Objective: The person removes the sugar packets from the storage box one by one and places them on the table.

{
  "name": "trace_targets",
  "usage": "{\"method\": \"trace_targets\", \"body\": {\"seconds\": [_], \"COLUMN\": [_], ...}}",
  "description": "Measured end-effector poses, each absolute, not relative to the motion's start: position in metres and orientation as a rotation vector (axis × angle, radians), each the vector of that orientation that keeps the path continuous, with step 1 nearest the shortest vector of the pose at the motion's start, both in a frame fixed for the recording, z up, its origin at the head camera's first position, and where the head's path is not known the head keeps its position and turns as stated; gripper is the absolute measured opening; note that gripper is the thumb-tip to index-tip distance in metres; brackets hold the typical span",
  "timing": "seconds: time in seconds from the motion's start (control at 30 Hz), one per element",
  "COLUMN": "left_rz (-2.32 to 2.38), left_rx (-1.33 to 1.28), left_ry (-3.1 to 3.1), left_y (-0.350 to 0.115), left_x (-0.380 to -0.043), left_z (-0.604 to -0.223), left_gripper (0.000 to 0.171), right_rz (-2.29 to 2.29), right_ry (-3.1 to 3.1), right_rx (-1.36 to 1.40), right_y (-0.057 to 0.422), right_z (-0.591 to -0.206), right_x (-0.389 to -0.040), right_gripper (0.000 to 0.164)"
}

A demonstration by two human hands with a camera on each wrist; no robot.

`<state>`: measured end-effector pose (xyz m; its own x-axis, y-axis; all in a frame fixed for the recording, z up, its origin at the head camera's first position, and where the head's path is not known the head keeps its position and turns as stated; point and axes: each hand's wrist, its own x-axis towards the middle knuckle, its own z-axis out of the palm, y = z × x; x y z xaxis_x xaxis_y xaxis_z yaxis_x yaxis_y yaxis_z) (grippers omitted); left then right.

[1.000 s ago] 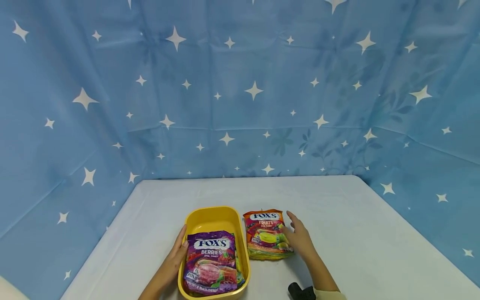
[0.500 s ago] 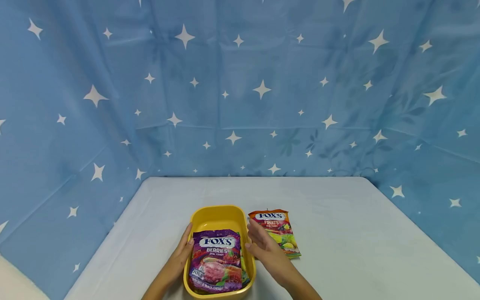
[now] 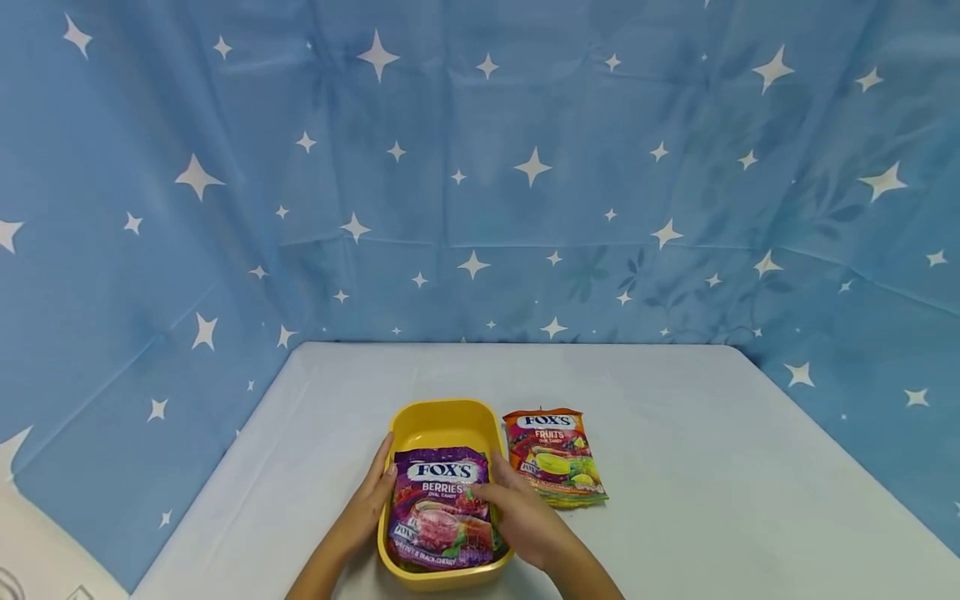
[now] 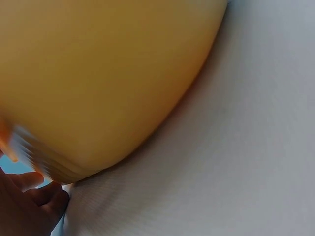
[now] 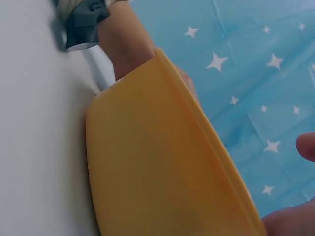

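Note:
A yellow plastic tub (image 3: 447,417) stands near the front of the table. Inside it lies a purple bag of Fox's Berries candy (image 3: 441,517), mostly over another bag whose greenish edge shows at the right. My left hand (image 3: 367,500) holds the tub's left side, with the thumb at the rim. Beside the right rim, my right hand (image 3: 528,521) has its thumb reaching over towards the purple bag. In the right wrist view, that thumb (image 5: 307,146) stands apart from the rim. Most of the right fingers are hidden.
To the right of the tub lies an orange-red bag of Fox's Fruits candy (image 3: 555,458), flat on the white table (image 3: 712,467). A blue star-patterned curtain (image 3: 480,192) hangs behind the table's far edge.
My right hand has moved left from the Fruits bag to the tub's right rim, leaving that bag on the table. My left hand has stayed at the tub's left side.

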<state>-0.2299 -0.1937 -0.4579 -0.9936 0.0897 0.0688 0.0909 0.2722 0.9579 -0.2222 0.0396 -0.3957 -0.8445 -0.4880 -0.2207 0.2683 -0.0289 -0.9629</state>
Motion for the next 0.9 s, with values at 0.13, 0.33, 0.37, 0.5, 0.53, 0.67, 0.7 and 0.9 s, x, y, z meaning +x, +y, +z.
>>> {"method": "trace_targets", "body": {"seconds": [0.13,0.33,0.37,0.5,0.53,0.67,0.7,0.9], "left_rz": [-1.868,-1.87,-1.87,-1.881,-1.88,-1.879,-1.878,-1.864], "left_rx": [-0.177,-0.19,-0.19,-0.18,-0.179,-0.181,-0.177,-0.168], "left_ry": [-2.509,-2.505,-2.503,-2.495,-2.495,-2.504,-2.506,-2.52], "left_y": [-0.194,-0.193,-0.194,-0.194,-0.194,-0.193,-0.193,-0.191], "left_x": [-0.23,-0.229,-0.229,-0.229,-0.229,-0.23,-0.23,-0.229], "left_z": [-0.457,-0.457,-0.457,-0.456,-0.456,-0.456,-0.456,-0.455], "left_gripper": [0.055,0.055,0.055,0.055,0.055,0.055,0.055,0.055], "right_rz": [-1.952,-1.916,-1.899,-1.842,-1.839,-1.836,-1.833,-2.017], "right_ry": [1.693,1.751,1.778,1.876,1.875,1.908,1.923,1.771], "right_rx": [-0.176,-0.205,-0.216,-0.225,-0.232,-0.213,-0.204,-0.209], "right_y": [0.039,0.034,0.033,0.029,0.028,0.028,0.029,0.036], "right_z": [-0.398,-0.397,-0.396,-0.395,-0.395,-0.396,-0.397,-0.405], "right_x": [-0.223,-0.221,-0.221,-0.218,-0.218,-0.218,-0.218,-0.217], "right_gripper": [0.085,0.085,0.084,0.085,0.084,0.084,0.085,0.084]}}
